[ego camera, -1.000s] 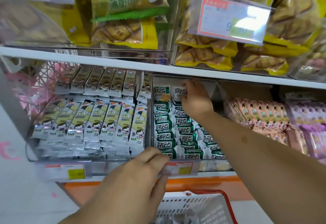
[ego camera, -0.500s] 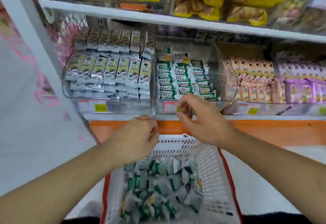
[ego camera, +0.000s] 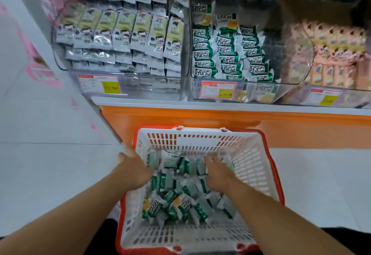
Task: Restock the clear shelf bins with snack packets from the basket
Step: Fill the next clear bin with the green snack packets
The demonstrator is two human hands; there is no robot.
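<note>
A white basket with a red rim (ego camera: 259, 166) stands on the floor below the shelf, holding several green and white snack packets (ego camera: 176, 200). Both hands reach down into it. My left hand (ego camera: 134, 172) is at the basket's left wall with its fingers down among the packets and its thumb outside the rim. My right hand (ego camera: 217, 174) lies on the pile with fingers spread forward. Whether either hand holds a packet cannot be seen. Above, the clear shelf bin (ego camera: 251, 92) carries rows of the same green packets (ego camera: 226, 53).
Left of that bin another clear bin holds grey and yellow packets (ego camera: 124, 31); pink packets (ego camera: 337, 57) fill the bin on the right. Price tags (ego camera: 217, 90) hang on the bin fronts. An orange shelf base (ego camera: 220, 122) stands behind the basket, with white floor around it.
Both hands came away from the shelf bin and dropped down into the basket. The view tilted downward, so the basket now fills the lower frame.
</note>
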